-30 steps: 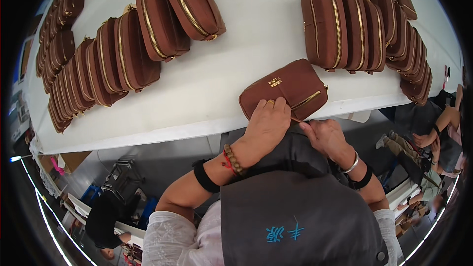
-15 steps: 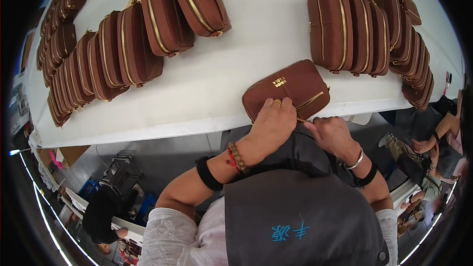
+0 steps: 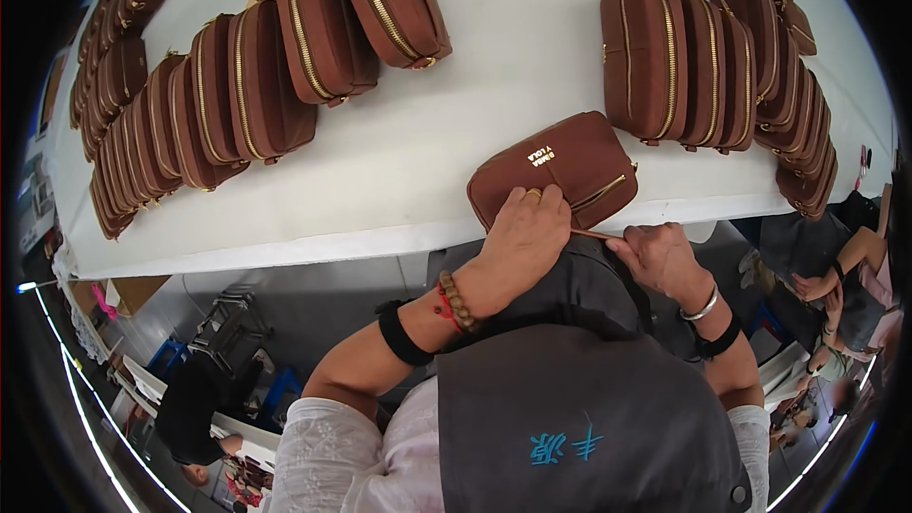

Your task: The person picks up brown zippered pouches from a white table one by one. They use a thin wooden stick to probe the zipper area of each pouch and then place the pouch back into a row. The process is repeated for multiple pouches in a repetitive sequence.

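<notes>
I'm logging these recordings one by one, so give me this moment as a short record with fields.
Workpiece: brown bag with gold front zipper, lying on the white table
Left grip: laid over the bag's near side
Right grip: pinching a thin brown strip running toward the left grip
Nearby: similar bags standing in rows at left and right
Clothing: grey apron

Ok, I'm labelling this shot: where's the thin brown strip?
In the head view, right of centre, the thin brown strip runs from the left hand to the right hand's grip, by the brown pouch.
</notes>
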### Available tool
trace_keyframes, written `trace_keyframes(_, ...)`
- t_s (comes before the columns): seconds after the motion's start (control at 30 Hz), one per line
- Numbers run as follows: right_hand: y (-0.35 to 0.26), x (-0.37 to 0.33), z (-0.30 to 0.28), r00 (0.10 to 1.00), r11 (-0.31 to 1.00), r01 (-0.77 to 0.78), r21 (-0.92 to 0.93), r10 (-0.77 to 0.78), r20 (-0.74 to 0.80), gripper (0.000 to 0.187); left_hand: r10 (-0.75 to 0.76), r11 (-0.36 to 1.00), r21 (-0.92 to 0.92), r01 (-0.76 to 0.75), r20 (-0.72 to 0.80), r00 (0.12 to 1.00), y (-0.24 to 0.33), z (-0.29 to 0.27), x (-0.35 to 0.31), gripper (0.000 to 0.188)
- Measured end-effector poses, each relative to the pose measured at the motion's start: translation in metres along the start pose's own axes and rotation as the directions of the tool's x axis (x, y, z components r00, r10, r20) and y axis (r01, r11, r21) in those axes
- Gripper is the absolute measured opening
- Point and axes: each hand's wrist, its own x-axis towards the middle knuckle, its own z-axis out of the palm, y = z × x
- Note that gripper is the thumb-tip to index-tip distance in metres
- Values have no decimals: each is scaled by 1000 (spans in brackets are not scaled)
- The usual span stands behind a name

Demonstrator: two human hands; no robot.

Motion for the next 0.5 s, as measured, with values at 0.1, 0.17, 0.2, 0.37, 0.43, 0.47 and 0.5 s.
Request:
trace_keyframes(0.1, 0, 3, 3, 1000, 1000, 26, 10, -26, -4, 44, 11, 1000, 8, -11, -5, 1000, 3, 2, 2, 10)
trace_keyframes(0.17, -3, 6, 4, 1000, 999, 23, 25, -23, 10, 44, 13, 999, 36, -14, 17, 1000, 4, 2, 2, 10)
trace_keyframes(0.2, -4, 7, 4, 1000, 999, 14, 38, -15, 26, 44, 10, 998, 59, -12, 39, 999, 3, 0, 3, 10)
trace_keyframes(0.37, -12, 14, 11, 1000, 998, -15, 57, 15, -1, 44, 11, 997, 79, -14, 46, 999, 0, 3, 1, 9)
trace_keyframes(0.43, -16, 9, 17, 997, 994, -71, 81, 68, 34, 44, 12, 998, 68, -14, 37, 999, -1, 5, 0, 9)
trace_keyframes(0.47, -17, 7, 18, 997, 991, -80, 109, 77, 32, 44, -3, 999, 44, 3, 20, 1000, -2, 5, -1, 9)
trace_keyframes(0.5, -18, 3, 19, 996, 986, -89, 138, 86, 30, 44, -19, 1000, 20, 19, 2, 1000, -2, 5, -2, 9)
